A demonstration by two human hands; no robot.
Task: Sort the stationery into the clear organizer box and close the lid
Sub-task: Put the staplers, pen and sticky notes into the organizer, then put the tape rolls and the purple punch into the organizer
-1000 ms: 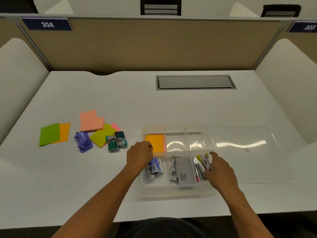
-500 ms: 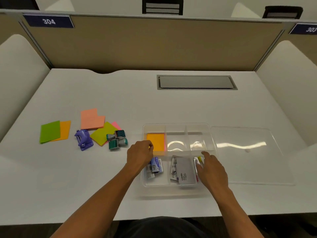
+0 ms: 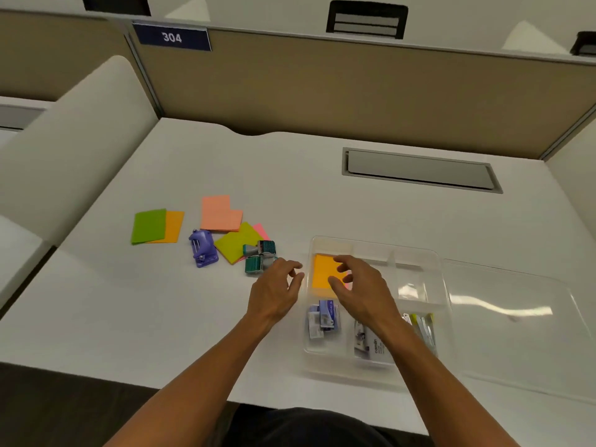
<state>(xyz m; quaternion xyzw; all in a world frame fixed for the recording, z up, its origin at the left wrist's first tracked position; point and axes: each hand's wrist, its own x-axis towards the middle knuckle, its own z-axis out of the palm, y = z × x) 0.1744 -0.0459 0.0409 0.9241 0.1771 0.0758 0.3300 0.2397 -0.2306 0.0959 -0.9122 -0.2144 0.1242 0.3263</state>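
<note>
At your ten o'clock the blue partition sign [image 3: 172, 37] reads "304", and at nine o'clock green and orange notes [image 3: 156, 226], a purple stapler [image 3: 202, 248] and teal binder clips [image 3: 259, 261] lie loose on the desk [image 3: 129, 311]. Your left hand [image 3: 276, 290] has left the clear organizer box [image 3: 443, 304] at two o'clock and hovers near the clips, fingers loosely spread, empty. Your right hand [image 3: 361, 290] has crossed from the pens [image 3: 422, 327] to above the orange pad [image 3: 324, 272], open and empty; a grey card [image 3: 375, 348] reads "camlin", and the lid [image 3: 516, 324] lies open at three o'clock
</note>
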